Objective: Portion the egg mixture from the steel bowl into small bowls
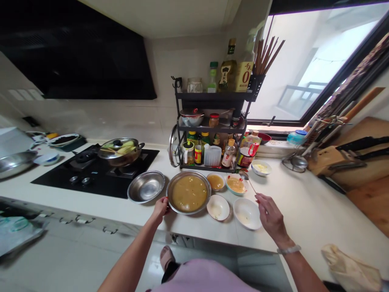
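Observation:
My left hand (pixel 161 207) grips the left rim of a wide steel basin (pixel 189 190) filled with brownish, cloudy liquid. Pinched in my right hand (pixel 270 215) is the thin handle of a metal spoon (pixel 243 175). The spoon's bowl is at the upper right edge of a small bowl of orange-brown liquid (pixel 236 185); whether it touches the rim I cannot tell. Beside it stands another bowl of orange liquid (pixel 216 182). Nearer to me are two white bowls, a smaller one (pixel 218 207) and a larger one (pixel 247 213), both with only traces of food inside.
An empty steel basin (pixel 146 186) sits left of the full one. On the stove (pixel 94 174) stands a glass-lidded pan (pixel 121 152) with green food. Behind is a black rack (pixel 212 129) of bottles. Right are a small bowl (pixel 261 167), a ladle (pixel 299 163) and a knife block (pixel 325 158).

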Demonstrator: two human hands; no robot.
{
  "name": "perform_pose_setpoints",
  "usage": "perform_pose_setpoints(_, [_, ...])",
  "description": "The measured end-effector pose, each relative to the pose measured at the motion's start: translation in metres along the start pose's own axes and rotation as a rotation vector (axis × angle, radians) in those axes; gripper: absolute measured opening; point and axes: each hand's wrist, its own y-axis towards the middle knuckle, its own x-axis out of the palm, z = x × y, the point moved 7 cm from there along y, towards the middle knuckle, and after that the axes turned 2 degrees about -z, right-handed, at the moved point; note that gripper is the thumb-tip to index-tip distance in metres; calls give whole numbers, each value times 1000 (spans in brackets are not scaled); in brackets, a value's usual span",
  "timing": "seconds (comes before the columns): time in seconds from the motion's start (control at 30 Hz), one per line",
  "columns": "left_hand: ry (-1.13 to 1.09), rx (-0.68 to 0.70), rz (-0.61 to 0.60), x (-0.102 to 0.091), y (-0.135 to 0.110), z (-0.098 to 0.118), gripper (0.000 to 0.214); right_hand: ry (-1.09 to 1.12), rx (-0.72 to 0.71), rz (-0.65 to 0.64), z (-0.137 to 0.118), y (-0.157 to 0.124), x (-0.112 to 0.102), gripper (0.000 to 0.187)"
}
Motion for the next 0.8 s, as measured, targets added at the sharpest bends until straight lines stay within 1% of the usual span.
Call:
perform_pose_setpoints(0.07, [1,5,-4,0,-2,1,30,86,72,40,-9,3,1,20])
perform_pose_setpoints(0.13, [4,4,-5,0,-3,2,29,216,225,133,-13,4,6,20])
perform_pose_setpoints(0.2, [7,-1,-4,1,-4,3,28,329,377,162,-18,2,22,23])
perform_pose_setpoints(0.23, [9,-5,-4,1,-5,4,28,382,424,142,-21,2,34,24])
perform_pose_setpoints(0.3, [15,-14,0,1,-5,5,27,447,438,43,-31,2,63,24])
perform_pose_setpoints(0.4, [27,-30,15,2,-5,5,27,485,351,-144,-47,2,106,22])
perform_pose_setpoints(0.43, [30,-33,21,2,-5,5,27,468,312,-182,-51,2,117,22])
perform_pose_setpoints(0.53, [33,-37,32,2,-5,5,28,393,219,-259,-58,2,142,22])
perform_pose_setpoints(0.6, [33,-37,32,2,-5,5,28,378,215,-285,-60,0,152,22])
perform_pose_setpoints(0.63, [33,-37,31,2,-5,5,28,386,238,-285,-59,-1,156,22])
perform_pose_setpoints(0.7, [31,-36,29,2,-5,5,26,421,332,-260,-52,-4,160,22])
perform_pose_setpoints(0.8, [28,-37,24,1,-4,4,24,510,550,-170,-33,-12,163,24])
